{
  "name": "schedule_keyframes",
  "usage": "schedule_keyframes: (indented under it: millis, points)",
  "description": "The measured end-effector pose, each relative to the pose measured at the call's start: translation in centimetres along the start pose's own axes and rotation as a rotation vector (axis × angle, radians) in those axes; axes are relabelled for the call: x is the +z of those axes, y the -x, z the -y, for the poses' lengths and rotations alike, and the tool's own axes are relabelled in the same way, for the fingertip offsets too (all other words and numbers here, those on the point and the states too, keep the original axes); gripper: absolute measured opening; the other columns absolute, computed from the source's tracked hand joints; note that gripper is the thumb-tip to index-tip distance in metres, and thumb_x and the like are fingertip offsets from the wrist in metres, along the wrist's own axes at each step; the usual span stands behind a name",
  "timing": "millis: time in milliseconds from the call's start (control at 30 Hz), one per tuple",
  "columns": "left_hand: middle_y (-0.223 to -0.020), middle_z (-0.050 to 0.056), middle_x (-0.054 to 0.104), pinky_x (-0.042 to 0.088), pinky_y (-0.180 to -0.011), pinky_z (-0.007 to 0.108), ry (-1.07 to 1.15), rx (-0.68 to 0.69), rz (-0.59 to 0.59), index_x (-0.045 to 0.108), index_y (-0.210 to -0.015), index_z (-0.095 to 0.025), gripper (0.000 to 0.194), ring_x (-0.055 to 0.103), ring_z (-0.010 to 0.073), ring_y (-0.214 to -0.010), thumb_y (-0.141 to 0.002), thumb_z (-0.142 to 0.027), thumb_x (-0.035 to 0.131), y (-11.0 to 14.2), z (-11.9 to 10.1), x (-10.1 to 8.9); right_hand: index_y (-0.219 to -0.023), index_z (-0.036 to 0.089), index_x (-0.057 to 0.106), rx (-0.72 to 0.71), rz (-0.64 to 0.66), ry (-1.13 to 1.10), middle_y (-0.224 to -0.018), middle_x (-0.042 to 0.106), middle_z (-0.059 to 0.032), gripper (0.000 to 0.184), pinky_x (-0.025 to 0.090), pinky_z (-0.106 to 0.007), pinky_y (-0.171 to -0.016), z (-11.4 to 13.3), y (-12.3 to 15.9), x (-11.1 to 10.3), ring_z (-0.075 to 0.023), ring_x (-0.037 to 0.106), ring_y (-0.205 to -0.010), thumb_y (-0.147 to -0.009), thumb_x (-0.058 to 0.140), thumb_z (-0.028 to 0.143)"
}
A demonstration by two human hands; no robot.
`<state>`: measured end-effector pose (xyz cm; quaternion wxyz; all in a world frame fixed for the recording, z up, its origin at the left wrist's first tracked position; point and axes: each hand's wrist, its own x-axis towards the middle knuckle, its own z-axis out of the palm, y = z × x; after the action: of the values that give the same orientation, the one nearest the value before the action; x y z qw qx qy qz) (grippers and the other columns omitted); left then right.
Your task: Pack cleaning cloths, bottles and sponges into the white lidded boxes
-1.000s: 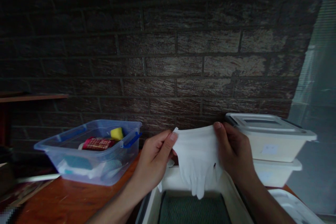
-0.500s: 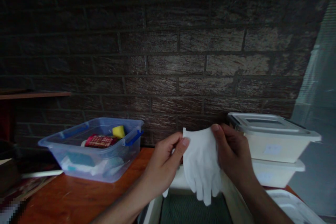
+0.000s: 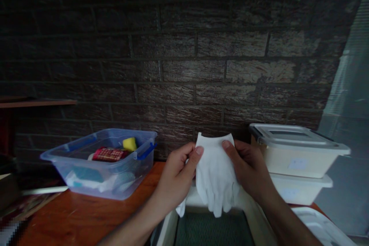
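A white fabric glove (image 3: 216,173) hangs with its cuff up and its fingers pointing down. My left hand (image 3: 180,173) pinches the left edge of the cuff between thumb and fingers. On the opposite edge, my right hand (image 3: 246,165) pinches it the same way, thumb in front. A further bit of white fabric (image 3: 181,208) dangles below my left hand; whether it belongs to a second glove I cannot tell. Beneath the glove stands an open white bin (image 3: 167,228) with dark green textured material (image 3: 213,230) inside.
A clear plastic box (image 3: 100,196) with blue latches stands left on the wooden table (image 3: 57,219), holding a red packet (image 3: 109,154) and a yellow item (image 3: 129,144). Stacked lidded white bins (image 3: 300,161) stand at right, near a loose white lid (image 3: 319,225). A dark brick wall (image 3: 178,73) rises behind.
My hands have come closer together, so the cuff is less stretched. My right hand has moved left and grips slightly lower on the glove, whose cuff corners now stick up.
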<state>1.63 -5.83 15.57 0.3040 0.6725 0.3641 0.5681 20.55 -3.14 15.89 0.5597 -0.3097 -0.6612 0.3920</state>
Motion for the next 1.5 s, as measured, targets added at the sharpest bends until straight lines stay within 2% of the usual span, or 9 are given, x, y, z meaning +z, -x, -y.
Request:
schedule_keyframes:
  millis: [200,400,667,900,1133,1267,1333,1400,1500]
  points:
    - [-0.06,-0.003,0.048,0.03,-0.052,0.022,-0.138,0.055,-0.11,0.056,-0.068,-0.017,0.04,0.042,0.0105,-0.058,-0.099,-0.043,0.058,-0.2,-0.3,-0.7,-0.068,0.018,0.06,-0.064,-0.156,0.197,-0.062,0.06,-0.0022,0.053,0.036,-0.025,-0.048,-0.3,-0.4,-1.1,-0.0151,0.051,-0.057,-0.097,0.053,0.062]
    - [-0.057,-0.004,0.05,0.026,-0.048,0.021,-0.103,0.047,-0.147,0.056,-0.067,-0.018,0.038,0.04,0.0091,-0.052,-0.097,-0.04,0.061,-0.7,-0.1,-1.4,-0.065,0.019,0.057,-0.143,-0.232,0.293,-0.059,0.055,-0.0017,0.054,0.036,-0.026,-0.048,-0.8,-1.0,-2.2,-0.0155,0.049,-0.057,-0.097,0.054,0.061]
    - [-0.057,-0.004,0.047,0.025,-0.048,0.021,-0.075,0.032,-0.107,0.054,-0.066,-0.017,0.04,0.038,0.0083,-0.053,-0.098,-0.041,0.06,-0.7,-0.3,-1.2,-0.066,0.019,0.055,-0.128,-0.23,0.261,-0.059,0.055,-0.0019,0.051,0.032,-0.026,-0.047,-0.8,-0.6,-1.9,-0.0147,0.047,-0.056,-0.098,0.054,0.059]
    - [-0.064,-0.005,0.038,0.027,-0.051,0.02,-0.024,0.031,-0.016,0.051,-0.07,-0.018,0.041,0.034,0.0084,-0.056,-0.101,-0.043,0.055,-0.1,0.5,-0.1,-0.065,0.018,0.057,-0.09,-0.127,0.196,-0.063,0.056,-0.0022,0.051,0.034,-0.027,-0.051,-0.4,-0.3,-1.1,-0.0153,0.048,-0.061,-0.098,0.056,0.057]
    - [-0.077,-0.001,0.059,0.038,-0.055,0.018,0.16,-0.048,0.181,0.068,-0.097,-0.016,0.024,0.047,0.0082,-0.061,-0.095,-0.04,0.066,0.0,0.7,1.1,-0.066,0.017,0.062,-0.075,-0.131,0.098,-0.062,0.059,-0.0023,0.05,0.037,-0.025,-0.05,-0.4,-0.2,-0.8,-0.0141,0.049,-0.059,-0.096,0.06,0.058]
    - [-0.087,0.002,0.066,0.049,-0.065,0.022,0.27,-0.075,0.123,0.065,-0.115,-0.019,0.028,0.061,0.0134,-0.075,-0.098,-0.041,0.062,-0.2,0.9,1.1,-0.088,0.018,0.073,0.055,0.058,-0.138,-0.073,0.068,-0.0034,0.034,0.046,-0.025,-0.055,-0.2,-0.3,-0.6,-0.016,0.058,-0.063,-0.088,0.073,0.052]
    - [-0.091,0.003,0.069,0.05,-0.066,0.023,0.25,-0.045,0.07,0.065,-0.116,-0.019,0.028,0.063,0.0145,-0.077,-0.098,-0.041,0.063,-0.2,1.0,1.0,-0.091,0.017,0.073,0.094,0.121,-0.158,-0.076,0.07,-0.0043,0.034,0.048,-0.026,-0.057,-0.1,-0.4,-0.6,-0.016,0.059,-0.064,-0.086,0.075,0.05]
    - [-0.092,0.003,0.071,0.052,-0.068,0.024,0.234,-0.029,0.047,0.067,-0.114,-0.019,0.027,0.063,0.015,-0.077,-0.097,-0.04,0.064,-0.3,1.2,0.8,-0.082,0.016,0.07,0.095,0.11,-0.084,-0.072,0.067,-0.0041,0.039,0.045,-0.025,-0.053,0.0,-0.4,-0.6,-0.0148,0.056,-0.06,-0.089,0.071,0.055]
    - [-0.092,0.005,0.073,0.052,-0.073,0.027,0.215,-0.056,0.072,0.071,-0.109,-0.018,0.027,0.064,0.0173,-0.08,-0.097,-0.04,0.064,-0.3,1.3,0.5,-0.072,0.017,0.062,0.053,-0.004,0.106,-0.063,0.061,-0.0024,0.05,0.036,-0.023,-0.047,0.0,-0.3,-0.7,-0.0134,0.05,-0.054,-0.094,0.06,0.062]
